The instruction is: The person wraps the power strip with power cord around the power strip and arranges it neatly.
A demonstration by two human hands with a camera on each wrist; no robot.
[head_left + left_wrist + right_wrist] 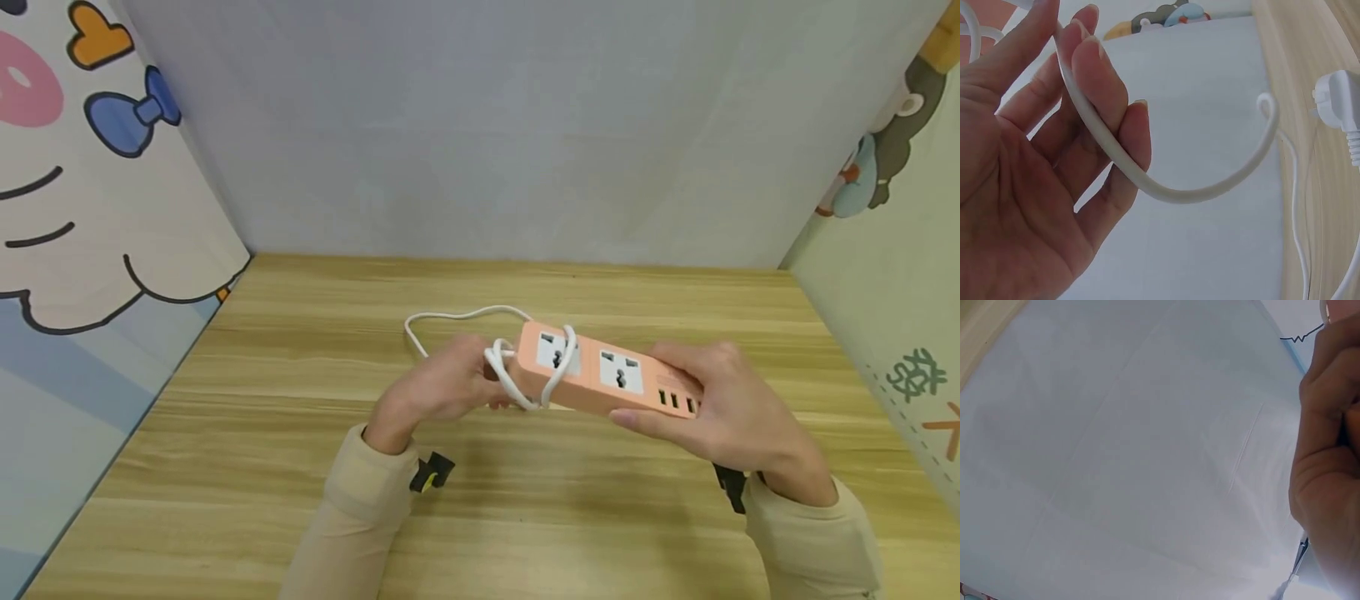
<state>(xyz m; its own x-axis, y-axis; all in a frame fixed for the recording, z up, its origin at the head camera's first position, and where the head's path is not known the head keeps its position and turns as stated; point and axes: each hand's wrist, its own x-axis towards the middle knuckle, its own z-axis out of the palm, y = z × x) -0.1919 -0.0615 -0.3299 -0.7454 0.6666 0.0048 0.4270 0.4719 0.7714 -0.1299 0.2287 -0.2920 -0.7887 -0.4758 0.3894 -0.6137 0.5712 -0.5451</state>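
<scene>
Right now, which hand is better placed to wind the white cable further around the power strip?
Left hand, probably: it holds the white cable near the wrapped end, while the right hand grips the power strip at its other end.

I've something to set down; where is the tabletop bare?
The wooden tabletop looks bare between cartoon panel and left sleeve, behind the white cord to the back wall, and from the right hand to the right wall. The middle is crowded: the left hand holds the cord, the right hand the power strip, and a plug shows against the wood.
</scene>
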